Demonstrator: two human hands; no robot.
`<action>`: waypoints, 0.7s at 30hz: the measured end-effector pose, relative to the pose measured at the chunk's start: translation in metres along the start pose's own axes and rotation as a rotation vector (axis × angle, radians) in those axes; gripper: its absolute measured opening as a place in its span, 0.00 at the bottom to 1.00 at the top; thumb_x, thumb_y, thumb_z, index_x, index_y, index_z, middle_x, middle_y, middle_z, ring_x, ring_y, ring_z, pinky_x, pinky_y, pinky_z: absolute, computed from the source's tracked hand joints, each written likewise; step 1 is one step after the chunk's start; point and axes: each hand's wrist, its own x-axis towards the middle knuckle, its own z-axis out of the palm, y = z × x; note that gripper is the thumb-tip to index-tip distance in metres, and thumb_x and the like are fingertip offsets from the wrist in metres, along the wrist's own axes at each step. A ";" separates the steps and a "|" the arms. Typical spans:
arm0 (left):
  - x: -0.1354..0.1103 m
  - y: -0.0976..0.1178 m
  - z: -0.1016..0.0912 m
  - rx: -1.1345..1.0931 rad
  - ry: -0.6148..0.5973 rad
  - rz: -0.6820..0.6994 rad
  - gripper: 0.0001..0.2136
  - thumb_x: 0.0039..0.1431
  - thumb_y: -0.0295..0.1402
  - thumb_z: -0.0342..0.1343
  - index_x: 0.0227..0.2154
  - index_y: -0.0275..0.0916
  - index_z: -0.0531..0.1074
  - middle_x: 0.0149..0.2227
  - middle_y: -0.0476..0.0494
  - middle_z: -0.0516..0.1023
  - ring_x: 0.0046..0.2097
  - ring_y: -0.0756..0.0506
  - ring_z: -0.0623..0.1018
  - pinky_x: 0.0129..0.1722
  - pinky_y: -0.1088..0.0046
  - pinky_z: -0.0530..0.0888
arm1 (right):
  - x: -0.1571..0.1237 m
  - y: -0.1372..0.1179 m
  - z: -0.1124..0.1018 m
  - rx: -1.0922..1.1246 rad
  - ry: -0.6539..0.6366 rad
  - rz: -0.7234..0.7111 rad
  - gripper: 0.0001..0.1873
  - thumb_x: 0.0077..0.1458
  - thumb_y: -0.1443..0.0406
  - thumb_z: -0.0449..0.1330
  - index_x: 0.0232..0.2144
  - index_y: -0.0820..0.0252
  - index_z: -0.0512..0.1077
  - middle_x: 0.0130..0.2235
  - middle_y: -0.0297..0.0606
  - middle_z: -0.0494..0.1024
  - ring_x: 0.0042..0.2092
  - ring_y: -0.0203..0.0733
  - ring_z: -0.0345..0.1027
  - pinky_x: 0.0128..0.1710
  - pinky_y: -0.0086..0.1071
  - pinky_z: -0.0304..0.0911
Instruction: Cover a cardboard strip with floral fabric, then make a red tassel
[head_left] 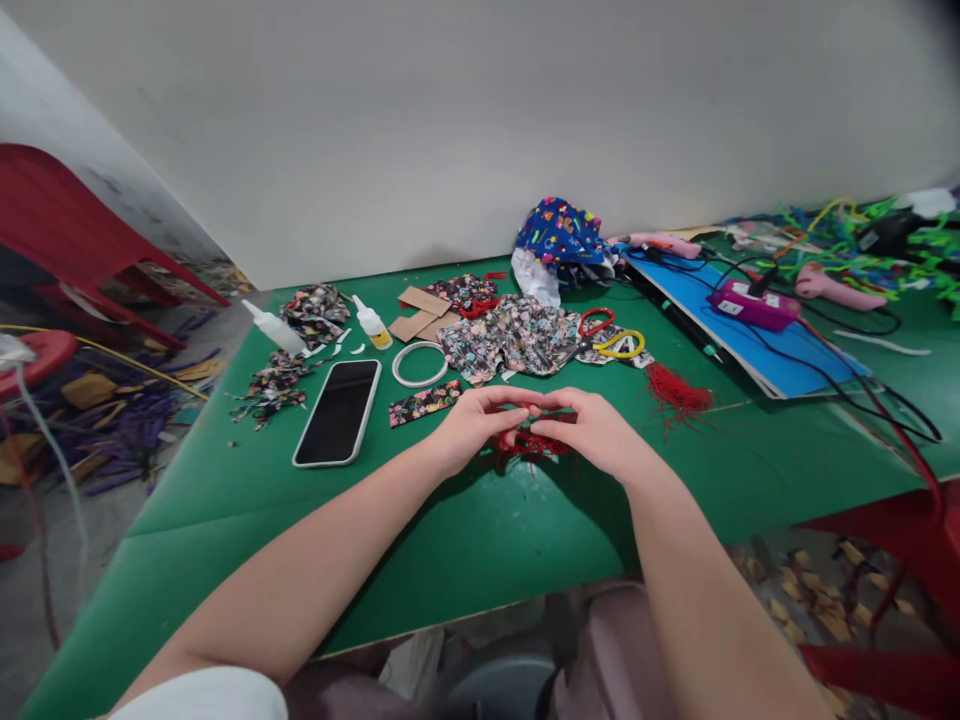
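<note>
Tangled red thread [531, 446] hangs from between my two hands, just above the green table [465, 560]. My left hand [480, 425] has its fingers curled around the thread from the left. From the right, my right hand [596, 430] meets it, thumb and fingers pinched on the same thread. The fingertips nearly touch, and part of the thread is hidden by them. A strip of black floral fabric [424, 403] lies just left of my left hand. Beyond my right hand rests a loose bunch of red thread [679, 390].
A phone [339, 412], two glue bottles [371, 322], a white ring [420, 365] and cardboard pieces [427, 315] lie left. Floral fabric [510, 338] and yellow-and-red-handled scissors [611, 340] lie beyond my hands. Cables cross a blue folder [780, 350] beside a purple power strip [756, 305].
</note>
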 end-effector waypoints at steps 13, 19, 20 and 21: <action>-0.001 0.003 0.001 0.016 -0.041 0.059 0.18 0.47 0.31 0.61 0.43 0.38 0.70 0.29 0.49 0.75 0.20 0.58 0.68 0.19 0.83 0.65 | -0.002 -0.006 0.002 0.318 -0.116 -0.017 0.21 0.47 0.65 0.60 0.46 0.55 0.69 0.40 0.37 0.77 0.41 0.39 0.71 0.43 0.36 0.64; -0.001 0.005 0.001 0.047 0.017 0.081 0.19 0.47 0.31 0.61 0.44 0.39 0.68 0.27 0.52 0.74 0.19 0.58 0.68 0.18 0.83 0.65 | -0.002 -0.004 -0.002 0.274 0.067 0.050 0.12 0.45 0.61 0.61 0.35 0.56 0.75 0.35 0.36 0.79 0.37 0.37 0.71 0.42 0.34 0.63; -0.001 0.005 0.001 0.060 0.019 0.081 0.19 0.47 0.31 0.61 0.44 0.39 0.68 0.27 0.52 0.74 0.19 0.58 0.68 0.18 0.83 0.65 | -0.001 -0.004 -0.003 0.252 0.086 0.051 0.11 0.45 0.61 0.61 0.34 0.57 0.76 0.34 0.35 0.79 0.36 0.37 0.71 0.41 0.34 0.63; -0.001 0.004 0.001 0.075 0.022 0.080 0.19 0.47 0.31 0.61 0.44 0.39 0.69 0.27 0.52 0.74 0.20 0.58 0.68 0.19 0.83 0.65 | -0.001 -0.004 -0.003 0.233 0.102 0.051 0.10 0.45 0.61 0.61 0.32 0.57 0.76 0.32 0.35 0.79 0.35 0.37 0.71 0.40 0.33 0.63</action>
